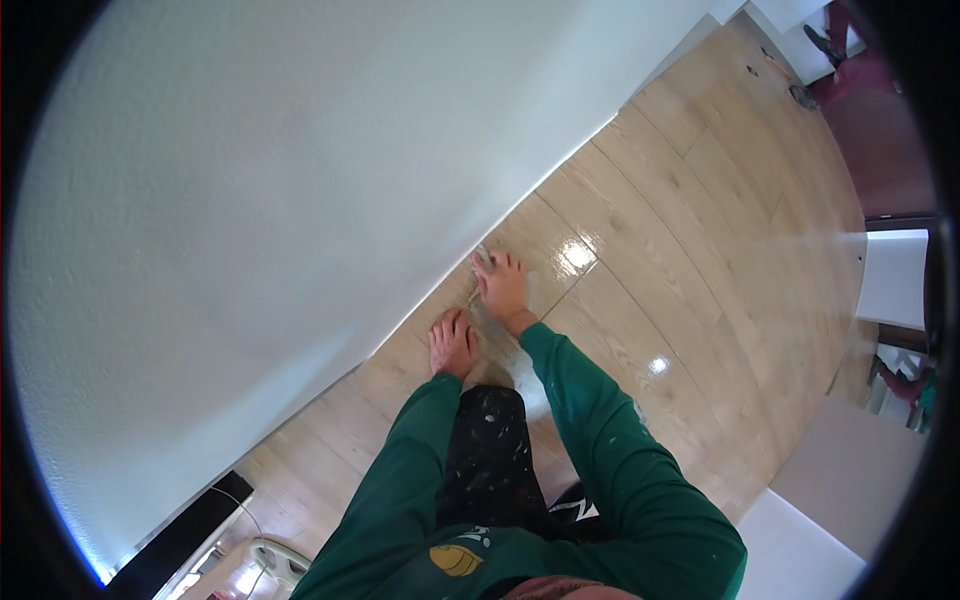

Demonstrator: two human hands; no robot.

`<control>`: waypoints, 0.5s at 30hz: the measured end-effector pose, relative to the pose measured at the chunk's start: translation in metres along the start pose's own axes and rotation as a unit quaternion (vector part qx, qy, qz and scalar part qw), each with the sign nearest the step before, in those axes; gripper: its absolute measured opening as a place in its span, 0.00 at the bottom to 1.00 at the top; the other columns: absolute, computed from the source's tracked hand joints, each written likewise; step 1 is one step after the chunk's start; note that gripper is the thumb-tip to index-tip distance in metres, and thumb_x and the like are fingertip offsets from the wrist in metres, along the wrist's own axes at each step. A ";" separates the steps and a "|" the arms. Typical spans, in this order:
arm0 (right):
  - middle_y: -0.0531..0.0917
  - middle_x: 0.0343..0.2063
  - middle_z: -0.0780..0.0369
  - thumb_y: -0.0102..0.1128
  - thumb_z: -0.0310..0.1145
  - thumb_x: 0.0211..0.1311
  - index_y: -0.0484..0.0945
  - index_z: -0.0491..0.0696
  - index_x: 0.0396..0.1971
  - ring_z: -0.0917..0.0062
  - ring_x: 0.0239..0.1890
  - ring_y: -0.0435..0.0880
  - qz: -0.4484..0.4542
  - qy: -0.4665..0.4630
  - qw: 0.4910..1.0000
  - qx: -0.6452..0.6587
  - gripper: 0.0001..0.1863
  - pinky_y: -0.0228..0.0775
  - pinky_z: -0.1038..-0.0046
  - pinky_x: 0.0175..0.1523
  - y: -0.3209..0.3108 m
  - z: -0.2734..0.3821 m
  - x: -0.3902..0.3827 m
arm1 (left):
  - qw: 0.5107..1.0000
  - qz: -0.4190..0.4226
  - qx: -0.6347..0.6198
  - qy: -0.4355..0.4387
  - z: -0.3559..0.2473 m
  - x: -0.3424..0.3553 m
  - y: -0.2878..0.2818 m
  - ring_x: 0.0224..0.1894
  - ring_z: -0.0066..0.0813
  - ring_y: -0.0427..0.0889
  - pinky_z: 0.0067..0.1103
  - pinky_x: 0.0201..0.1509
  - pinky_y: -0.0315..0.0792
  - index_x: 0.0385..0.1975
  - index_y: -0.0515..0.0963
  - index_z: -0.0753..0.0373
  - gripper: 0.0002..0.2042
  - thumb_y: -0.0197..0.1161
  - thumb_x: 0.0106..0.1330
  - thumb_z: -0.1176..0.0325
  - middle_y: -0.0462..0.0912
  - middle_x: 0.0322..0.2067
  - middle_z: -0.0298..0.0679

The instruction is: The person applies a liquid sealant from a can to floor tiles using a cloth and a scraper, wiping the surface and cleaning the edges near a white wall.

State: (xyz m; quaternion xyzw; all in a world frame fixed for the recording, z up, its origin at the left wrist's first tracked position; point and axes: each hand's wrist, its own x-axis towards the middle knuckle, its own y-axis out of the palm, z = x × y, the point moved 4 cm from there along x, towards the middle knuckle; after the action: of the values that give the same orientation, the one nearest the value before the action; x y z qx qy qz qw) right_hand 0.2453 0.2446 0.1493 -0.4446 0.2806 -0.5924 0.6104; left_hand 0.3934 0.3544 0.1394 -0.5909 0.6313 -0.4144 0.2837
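My right hand (503,285) is low at the foot of the white wall (310,170), fingers closed around a small pale thing by the wall's bottom edge, too small to make out. My left hand (453,340) rests on the wood-look floor (680,250) just nearer to me, fingers lying flat along the same edge. A greyish, shiny patch (520,375) shows on the floor beside my hands and dark, paint-spotted knee (485,440).
At the upper right are a person's legs and dark shoe (825,45); more maroon clothing (905,390) shows at the far right. Pale panels (850,460) stand at the lower right. A long black strip (175,540), cord and beige plastic item (280,560) lie lower left.
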 end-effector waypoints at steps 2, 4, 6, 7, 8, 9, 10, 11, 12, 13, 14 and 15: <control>0.80 0.47 0.56 0.66 0.32 0.65 0.85 0.55 0.57 0.54 0.49 0.78 -0.056 -0.014 0.997 0.049 0.20 0.70 0.52 0.54 -0.006 -0.007 0.005 | 1.000 0.004 0.000 0.000 0.003 -0.002 -0.001 0.62 0.54 0.74 0.46 0.67 0.66 0.62 0.75 0.63 0.22 0.62 0.71 0.64 0.74 0.63 0.46; 0.80 0.45 0.58 0.67 0.31 0.65 0.88 0.55 0.51 0.55 0.48 0.78 -0.067 0.003 0.994 0.091 0.15 0.71 0.55 0.53 -0.005 -0.013 0.005 | 1.000 0.014 -0.005 0.001 0.005 -0.002 0.000 0.62 0.53 0.74 0.46 0.67 0.67 0.62 0.76 0.63 0.22 0.62 0.71 0.64 0.75 0.63 0.46; 0.81 0.45 0.59 0.67 0.33 0.64 0.88 0.56 0.50 0.57 0.49 0.78 -0.049 -0.012 0.997 0.065 0.14 0.72 0.55 0.53 0.002 -0.012 0.000 | 1.000 0.008 -0.008 0.001 0.000 -0.001 -0.001 0.62 0.52 0.74 0.45 0.66 0.67 0.62 0.76 0.62 0.21 0.62 0.71 0.64 0.75 0.63 0.46; 0.81 0.45 0.60 0.67 0.34 0.64 0.88 0.56 0.50 0.58 0.50 0.78 -0.043 -0.019 0.997 0.054 0.14 0.72 0.56 0.53 0.004 -0.008 0.001 | 1.000 0.004 -0.007 0.004 0.002 -0.001 -0.002 0.61 0.52 0.75 0.45 0.66 0.67 0.62 0.76 0.62 0.21 0.62 0.71 0.64 0.75 0.63 0.46; 0.81 0.45 0.60 0.67 0.34 0.64 0.88 0.56 0.49 0.58 0.49 0.78 -0.025 -0.021 0.999 0.044 0.14 0.72 0.55 0.52 0.005 -0.009 0.003 | 1.000 0.001 -0.005 0.003 0.003 -0.002 -0.003 0.61 0.52 0.75 0.44 0.66 0.67 0.62 0.76 0.62 0.21 0.62 0.71 0.64 0.75 0.62 0.46; 0.81 0.45 0.61 0.67 0.34 0.64 0.88 0.56 0.48 0.58 0.49 0.78 -0.007 -0.022 0.999 0.033 0.13 0.72 0.55 0.50 0.006 -0.013 0.007 | 1.000 -0.001 -0.003 0.002 0.004 -0.003 -0.004 0.61 0.51 0.75 0.44 0.66 0.67 0.62 0.76 0.62 0.21 0.62 0.70 0.64 0.75 0.62 0.46; 0.81 0.44 0.61 0.67 0.34 0.64 0.88 0.56 0.48 0.59 0.49 0.78 0.010 -0.023 0.999 0.020 0.13 0.73 0.54 0.49 0.006 -0.017 0.012 | 1.000 -0.003 -0.002 0.003 0.002 -0.002 -0.004 0.61 0.51 0.75 0.44 0.66 0.67 0.62 0.76 0.62 0.21 0.62 0.70 0.64 0.75 0.62 0.45; 0.81 0.44 0.61 0.67 0.34 0.63 0.88 0.56 0.47 0.59 0.49 0.78 0.000 0.000 1.000 0.023 0.13 0.72 0.54 0.49 0.006 -0.021 0.018 | 1.000 0.001 -0.004 -0.003 0.000 -0.001 -0.003 0.62 0.51 0.75 0.43 0.67 0.67 0.61 0.77 0.62 0.21 0.62 0.70 0.64 0.75 0.62 0.45; 0.81 0.44 0.62 0.67 0.34 0.62 0.88 0.57 0.46 0.59 0.49 0.78 -0.010 0.023 0.999 0.025 0.13 0.72 0.54 0.49 0.006 -0.025 0.023 | 1.000 0.006 -0.006 -0.008 -0.002 0.000 -0.001 0.63 0.50 0.74 0.43 0.67 0.67 0.61 0.77 0.62 0.21 0.62 0.70 0.64 0.76 0.63 0.45; 0.80 0.43 0.62 0.68 0.34 0.62 0.88 0.57 0.46 0.60 0.50 0.78 -0.021 0.044 0.998 0.029 0.13 0.71 0.53 0.49 0.006 -0.027 0.026 | 1.000 0.010 -0.006 -0.015 -0.001 0.001 0.000 0.64 0.49 0.74 0.42 0.68 0.67 0.61 0.77 0.62 0.21 0.62 0.70 0.63 0.76 0.63 0.44; 0.80 0.44 0.62 0.68 0.34 0.61 0.88 0.57 0.45 0.60 0.50 0.78 -0.017 0.021 0.999 0.019 0.12 0.70 0.53 0.50 0.008 -0.022 0.024 | 1.000 0.004 -0.005 -0.010 -0.001 0.001 -0.001 0.64 0.49 0.74 0.43 0.68 0.67 0.61 0.77 0.62 0.21 0.62 0.70 0.63 0.76 0.63 0.44; 0.80 0.44 0.62 0.68 0.34 0.60 0.88 0.57 0.45 0.61 0.50 0.78 -0.013 -0.002 1.000 0.008 0.12 0.70 0.53 0.50 0.009 -0.015 0.019 | 1.000 -0.002 -0.004 -0.005 -0.002 0.002 0.000 0.64 0.49 0.75 0.43 0.68 0.68 0.61 0.77 0.62 0.21 0.62 0.70 0.63 0.76 0.63 0.44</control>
State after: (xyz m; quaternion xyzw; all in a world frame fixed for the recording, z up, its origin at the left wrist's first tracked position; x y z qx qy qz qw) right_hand 0.2390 0.2219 0.1380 -0.4447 0.2684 -0.6015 0.6070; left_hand 0.3918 0.3532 0.1408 -0.5951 0.6308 -0.4092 0.2837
